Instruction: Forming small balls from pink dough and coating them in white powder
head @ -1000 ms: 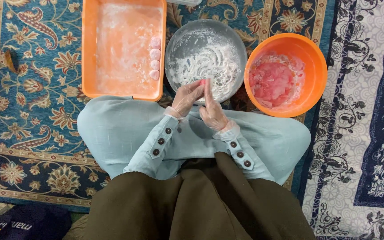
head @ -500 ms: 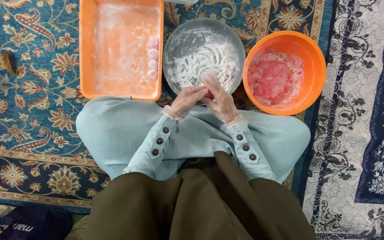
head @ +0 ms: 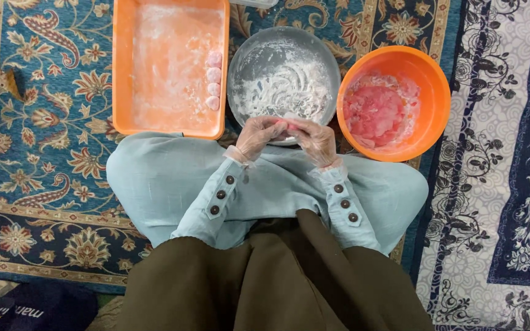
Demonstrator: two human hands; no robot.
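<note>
looking down from the head cam, biggest thing in frame is the patterned blue rug (head: 44, 122) i'm sitting cross-legged on, with a white and navy floral cloth (head: 510, 153) off to the right. next down in size is the orange rectangular tray (head: 124, 73), dusted white, with a short column of pale pink balls (head: 214, 81) lined up along its right wall. right of that sits the round metal pan (head: 246, 55) of white flour, and then the orange bowl (head: 437, 92) with a mass of pink dough (head: 374, 113) inside.

both hands are in thin clear gloves, meeting over the near rim of the flour pan. left hand (head: 257, 136) has its fingers curled in, right hand (head: 315, 140) is curled the same way facing it, and the fingertips of both are pressed together around a small pink dough piece (head: 289, 126) that only just peeks out between them. most of it is hidden, so i can't tell its shape.

my read on handling: it looks soft, light and sticky, easy to dent. i'd cup it loosely from the sides with fingertips, keep it floured, no squeezing.
</note>
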